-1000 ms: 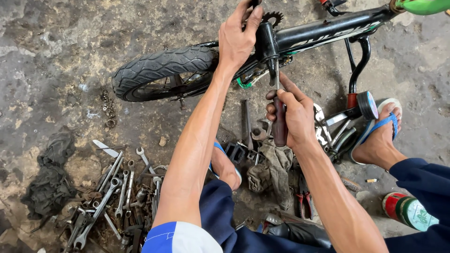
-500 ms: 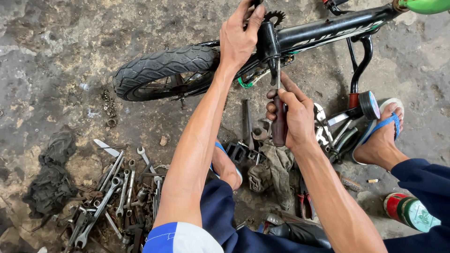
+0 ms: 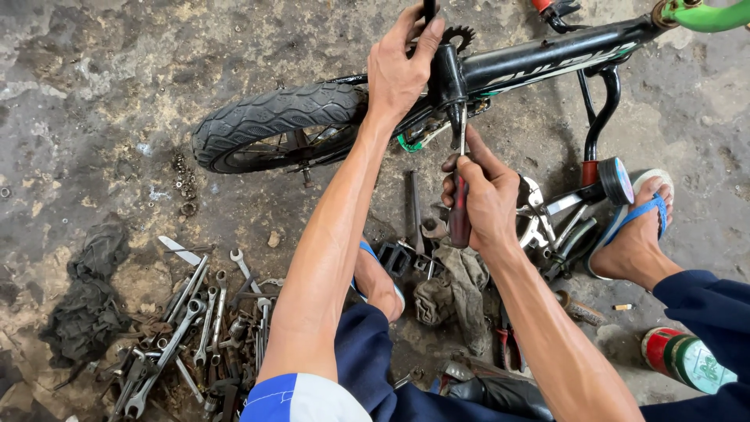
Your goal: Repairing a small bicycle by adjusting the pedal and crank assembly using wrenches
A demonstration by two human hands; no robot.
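Observation:
A small black bicycle frame [image 3: 547,59] lies on the concrete floor with its rear tyre [image 3: 273,117] to the left and a chainring [image 3: 457,35] at the top. My left hand [image 3: 398,62] grips the frame at the bottom bracket. A screwdriver [image 3: 459,211] with a dark red handle is in my right hand [image 3: 488,199]; its blade points up at the underside of the bottom bracket. Both my feet wear blue sandals [image 3: 641,215].
A pile of wrenches and spanners [image 3: 187,320] lies at lower left beside dark rags [image 3: 86,301]. Small nuts [image 3: 183,184], a pedal [image 3: 394,258], a training wheel [image 3: 617,180], a dirty cloth [image 3: 453,285] and a red-capped green bottle [image 3: 687,359] surround my legs.
The hands stay on the frame and the screwdriver; the blade has shifted slightly against the bottom bracket. Nothing else moved.

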